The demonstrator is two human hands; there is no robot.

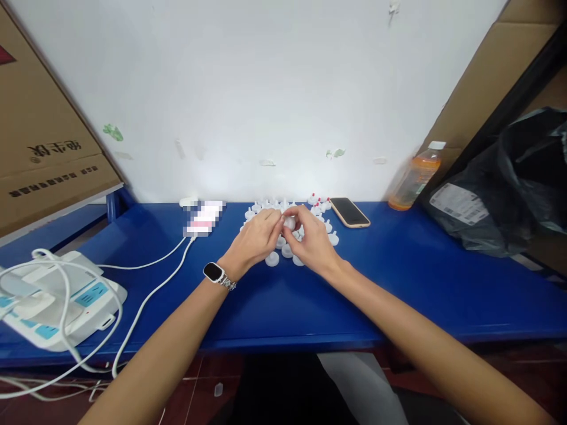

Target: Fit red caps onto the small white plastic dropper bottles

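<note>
My right hand (310,236) pinches a translucent white nozzle cap (290,223) between thumb and fingers, just above the desk. My left hand (261,235) meets it at the cap's left side. Its thumb and fingertips are pinched together, and what lies between them is hidden. Around and under both hands many similar caps stand in a cluster, one white cap (272,258) at its front edge. Several caps at the back right carry red tips, such as this red-tipped cap (315,209). My hands cover part of the cluster.
On the blue desk (274,307), a phone (351,212) and an orange drink bottle (416,177) stand to the right, beside a dark plastic bag (482,195). At left lie a power strip (66,301), white cables and a blurred-out device (204,218). A cardboard box (48,130) leans there.
</note>
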